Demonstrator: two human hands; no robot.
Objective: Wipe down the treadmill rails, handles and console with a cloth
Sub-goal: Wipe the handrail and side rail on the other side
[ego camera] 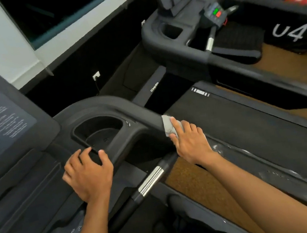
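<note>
Right hand (188, 142) pressing grey cloth (167, 125) onto handrail (144, 115) beside cup holder (99, 131); left hand (89, 170) spread flat on console edge (45, 183), holding nothing. Two treadmills, "04" floor mark (289, 33) by second treadmill (196, 37).

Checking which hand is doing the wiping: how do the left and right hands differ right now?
The right hand presses a grey cloth against the black side rail; the left hand holds nothing. The left hand rests spread beside the cup holder, nearer the console; the right hand reaches further out. Both lie palm-down on the treadmill.
</note>
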